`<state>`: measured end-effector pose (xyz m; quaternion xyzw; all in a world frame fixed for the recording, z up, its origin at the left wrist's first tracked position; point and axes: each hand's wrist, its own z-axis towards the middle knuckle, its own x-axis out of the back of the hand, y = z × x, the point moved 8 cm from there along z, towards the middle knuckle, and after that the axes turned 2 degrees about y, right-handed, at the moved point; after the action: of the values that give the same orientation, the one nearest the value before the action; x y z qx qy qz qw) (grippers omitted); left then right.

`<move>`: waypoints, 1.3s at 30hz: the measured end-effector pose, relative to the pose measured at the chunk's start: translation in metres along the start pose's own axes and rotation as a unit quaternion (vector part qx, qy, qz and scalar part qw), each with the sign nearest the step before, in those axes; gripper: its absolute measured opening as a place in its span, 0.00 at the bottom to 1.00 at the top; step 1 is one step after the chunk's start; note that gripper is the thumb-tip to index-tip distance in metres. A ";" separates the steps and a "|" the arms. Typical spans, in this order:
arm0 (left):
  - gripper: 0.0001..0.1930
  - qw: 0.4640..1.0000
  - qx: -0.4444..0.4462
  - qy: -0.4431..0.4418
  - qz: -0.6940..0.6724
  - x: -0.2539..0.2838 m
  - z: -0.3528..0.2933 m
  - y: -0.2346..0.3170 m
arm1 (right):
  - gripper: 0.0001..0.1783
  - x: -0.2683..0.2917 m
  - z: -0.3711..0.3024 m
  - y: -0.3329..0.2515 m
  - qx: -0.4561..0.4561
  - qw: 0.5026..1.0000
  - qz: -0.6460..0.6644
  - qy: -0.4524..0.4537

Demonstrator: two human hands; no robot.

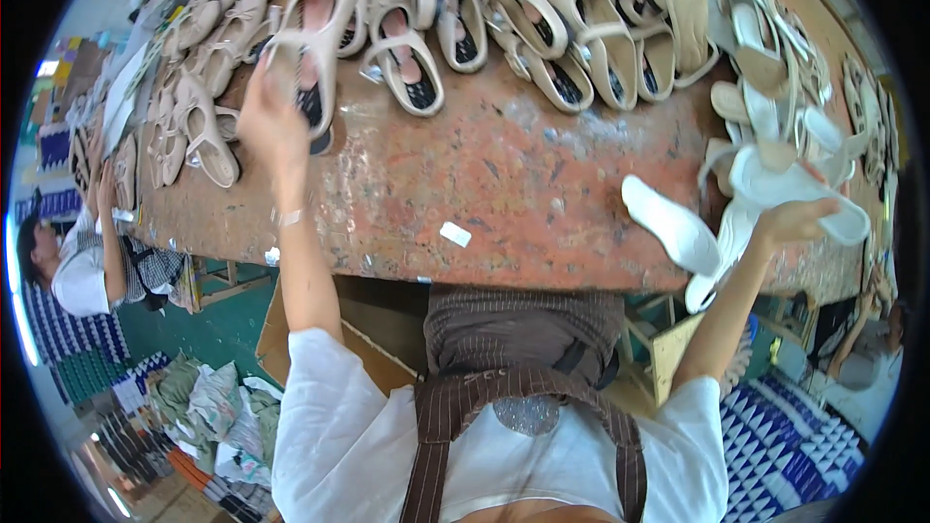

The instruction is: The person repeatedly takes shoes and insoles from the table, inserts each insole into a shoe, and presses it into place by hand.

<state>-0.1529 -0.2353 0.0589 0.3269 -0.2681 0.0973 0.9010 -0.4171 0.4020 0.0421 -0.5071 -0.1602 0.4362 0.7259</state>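
Note:
My left hand [271,131] is raised over the table's left part, blurred by motion. Its fingers close at the strap side of a beige strapped shoe [325,15] with a bow and a dark patterned insole, which stands toe away from me. On the right, my right hand [796,223] grips a white shoe sole [775,179] by its edge, holding it above a pile. Beneath and beside it lie other white soles, one flat white sole [673,226] to the left and another white sole [734,232] reaching past the table edge.
Rows of beige shoes [407,68] line the table's [465,174] far side. Straps and soles [760,68] heap at the right. A small white label [455,233] lies near the front edge. A cardboard box [373,353] sits below. One person [82,261] works at left, another [867,349] at right.

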 end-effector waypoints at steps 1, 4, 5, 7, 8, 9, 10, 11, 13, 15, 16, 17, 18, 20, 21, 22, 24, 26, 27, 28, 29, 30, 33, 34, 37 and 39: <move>0.16 0.999 0.018 -0.029 -0.039 0.016 -0.015 0.007 | 0.33 -0.009 -0.002 0.007 -0.072 0.994 0.073 -0.033; 0.16 0.981 -0.003 -0.171 -0.094 0.031 -0.075 0.044 | 0.36 -0.054 -0.021 0.028 -0.272 0.928 0.071 -0.244; 0.16 0.966 0.027 -0.224 -0.125 0.021 -0.097 0.050 | 0.37 -0.060 -0.026 0.030 -0.295 0.915 0.069 -0.268; 0.15 0.932 0.037 -0.328 -0.149 -0.008 -0.139 0.065 | 0.42 -0.069 -0.034 0.021 -0.239 0.915 0.059 -0.320; 0.16 0.916 0.000 -0.382 -0.124 -0.022 -0.155 0.074 | 0.41 -0.067 -0.039 0.019 -0.249 0.915 0.073 -0.310; 0.16 0.887 -0.003 -0.456 -0.068 -0.037 -0.171 0.075 | 0.41 -0.066 -0.046 0.019 -0.270 0.909 0.089 -0.305; 0.17 0.900 -0.055 -0.429 -0.047 -0.038 -0.170 0.086 | 0.41 -0.065 -0.054 0.014 -0.278 0.903 0.121 -0.304; 0.18 0.896 -0.069 -0.439 0.003 -0.044 -0.172 0.092 | 0.42 -0.065 -0.061 0.007 -0.263 0.902 0.136 -0.314; 0.14 0.930 -0.170 -0.324 -0.025 -0.034 -0.155 0.136 | 0.43 -0.067 -0.075 -0.005 -0.271 0.888 0.177 -0.327; 0.13 0.932 -0.176 -0.285 -0.140 -0.040 -0.143 0.187 | 0.44 -0.072 -0.090 -0.020 -0.239 0.882 0.173 -0.367; 0.16 0.898 -0.069 -0.355 -0.253 -0.067 -0.146 0.207 | 0.46 -0.074 -0.098 -0.026 -0.218 0.881 0.153 -0.391; 0.18 0.840 0.045 -0.401 -0.362 -0.094 -0.153 0.229 | 0.45 -0.076 -0.107 -0.032 -0.219 0.868 0.188 -0.404; 0.20 0.773 0.171 -0.481 -0.375 -0.131 -0.171 0.246 | 0.45 -0.075 -0.113 -0.031 -0.240 0.865 0.192 -0.396; 0.27 0.597 0.349 -0.582 -0.427 -0.185 -0.200 0.279 | 0.45 -0.073 -0.130 -0.036 -0.253 0.834 0.226 -0.434; 0.30 0.500 0.400 -0.608 -0.469 -0.204 -0.209 0.296 | 0.45 -0.071 -0.137 -0.037 -0.259 0.818 0.238 -0.454; 0.27 0.464 0.433 -0.587 -0.503 -0.220 -0.207 0.305 | 0.41 -0.065 -0.140 -0.037 -0.243 0.826 0.201 -0.468; 0.17 0.400 0.474 -0.520 -0.587 -0.235 -0.202 0.315 | 0.39 -0.046 -0.128 -0.035 -0.276 0.839 0.260 -0.389; 0.11 0.417 0.443 -0.445 -0.657 -0.238 -0.174 0.314 | 0.32 -0.009 -0.111 -0.022 -0.339 0.876 0.272 -0.210; 0.11 0.453 0.434 -0.411 -0.662 -0.239 -0.159 0.311 | 0.31 0.007 -0.104 -0.015 -0.385 0.873 0.270 -0.129; 0.14 0.523 0.329 -0.384 -0.686 -0.231 -0.133 0.316 | 0.30 0.027 -0.099 -0.013 -0.403 0.881 0.244 -0.049; 0.17 0.596 0.237 -0.353 -0.681 -0.223 -0.107 0.319 | 0.28 0.043 -0.098 -0.016 -0.398 0.891 0.217 -0.012; 0.18 0.691 0.149 -0.389 -0.591 -0.218 -0.091 0.320 | 0.26 0.043 -0.101 -0.020 -0.424 0.867 0.258 -0.046; 0.26 0.878 -0.035 -0.396 -0.266 -0.190 -0.068 0.299 | 0.33 0.048 -0.136 -0.032 -0.473 0.843 0.151 -0.207; 0.25 0.899 -0.064 -0.369 -0.226 -0.167 -0.066 0.280 | 0.35 0.044 -0.154 -0.037 -0.460 0.831 0.120 -0.289; 0.22 0.954 -0.135 -0.199 -0.178 -0.059 -0.084 0.210 | 0.29 0.039 -0.212 -0.041 -0.472 0.775 0.029 -0.420; 0.15 0.970 -0.169 -0.113 -0.131 -0.004 -0.121 0.177 | 0.32 0.021 -0.237 -0.050 -0.431 0.755 0.041 -0.492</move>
<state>-0.1676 -0.0215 0.0738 0.2115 -0.3357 -0.1059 0.9118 -0.2219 0.2725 -0.0214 -0.4881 -0.6455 0.5392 0.2333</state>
